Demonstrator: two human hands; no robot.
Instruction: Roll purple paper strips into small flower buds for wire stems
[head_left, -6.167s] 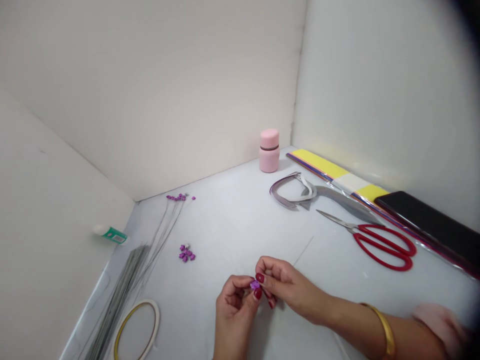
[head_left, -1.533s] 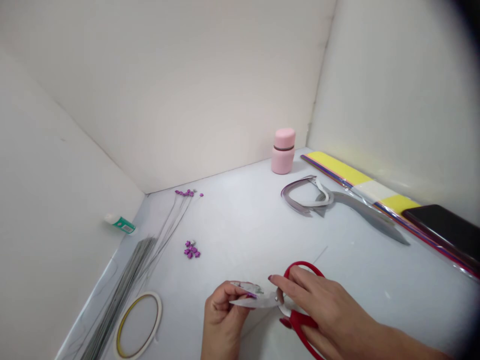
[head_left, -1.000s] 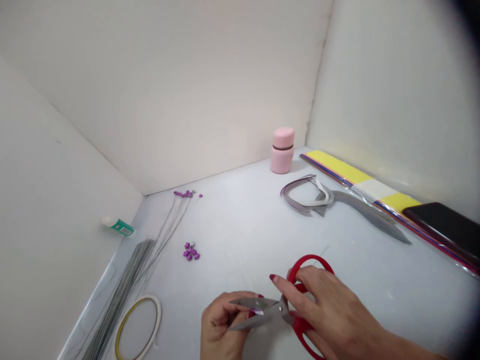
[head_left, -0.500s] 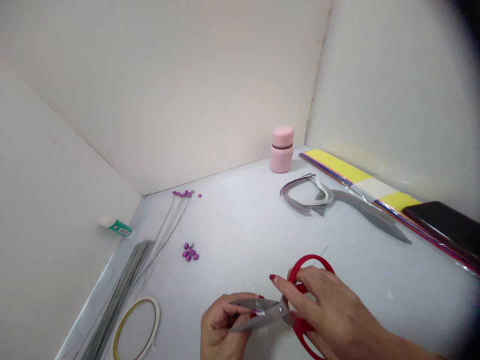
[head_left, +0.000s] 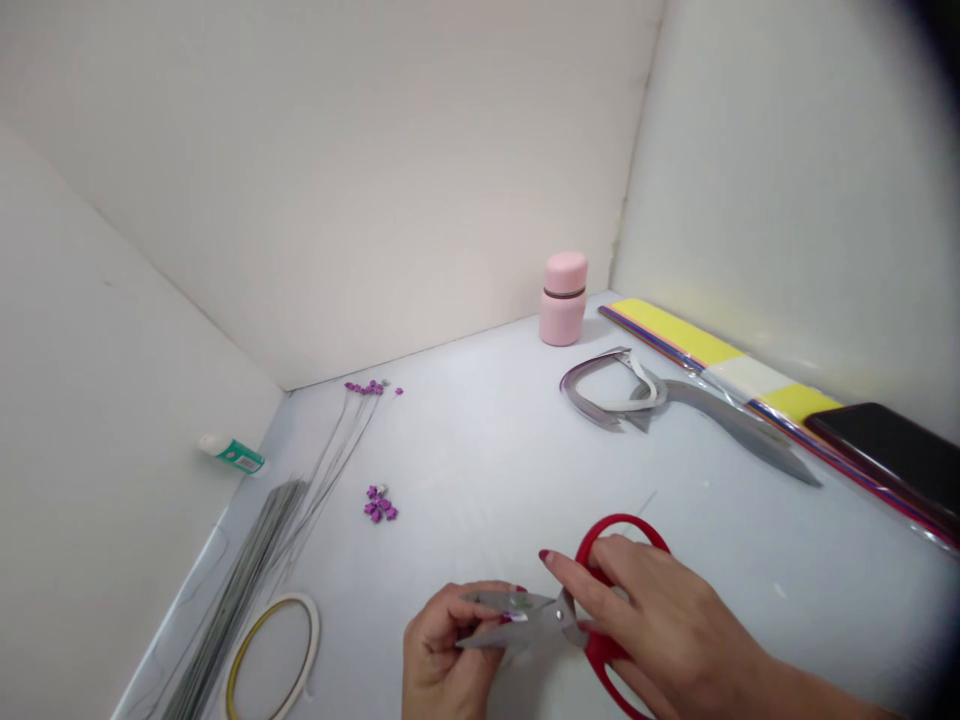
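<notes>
Purple scrap (head_left: 507, 618) sits between the parted blades of the red-handled scissors (head_left: 559, 614), apparently pinched in your left hand (head_left: 444, 645); your right hand (head_left: 667, 612) grips the handles. Those blades stand slightly closer together than a moment ago, suggesting a cut is under way. Left of the scissors, farther away, lie purple buds (head_left: 381, 505).

head view | from above | faces forward, down | tabletop (head_left: 465, 450) near

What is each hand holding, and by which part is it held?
Right hand: the red-handled scissors, by the handle loops. Left hand: a small purple piece, pinched; the scissors hide exactly where.
</notes>
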